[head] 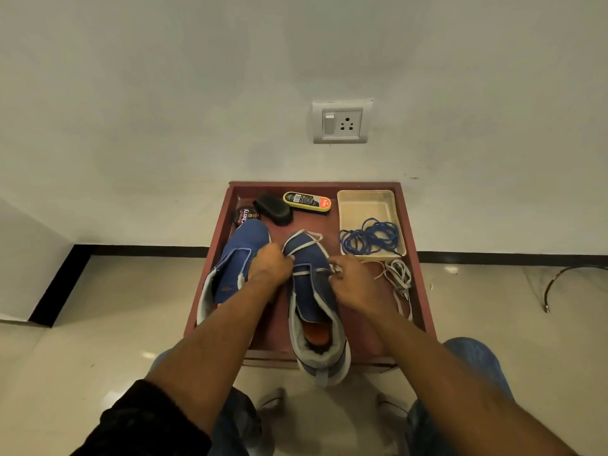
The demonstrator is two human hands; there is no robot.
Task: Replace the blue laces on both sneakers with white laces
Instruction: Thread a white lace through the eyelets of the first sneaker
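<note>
Left hand (pixel 270 265) is curling its fingers around the white lace (pixel 304 270) at the left eyelet edge of the right blue canvas sneaker (pixel 312 291). Right hand (pixel 353 282) is pinching the other run of the same lace at the sneaker's right edge. The lace is crossing the upper near the toe and looping past the toe cap. This sneaker is lying on the low red-brown wooden counter (pixel 419 291), heel overhanging the near edge. The left blue canvas sneaker (pixel 235 268), unlaced, is lying just beside it. A loose white lace (pixel 399 278) is resting right of the hands. Behind it, the coiled blue laces (pixel 371 240) are sitting in a beige plastic tray (pixel 365 205). A black brush (pixel 273 208), a yellow polish sponge case (pixel 307 201) and a round polish tin (pixel 245 216) are lying along the far edge.
</note>
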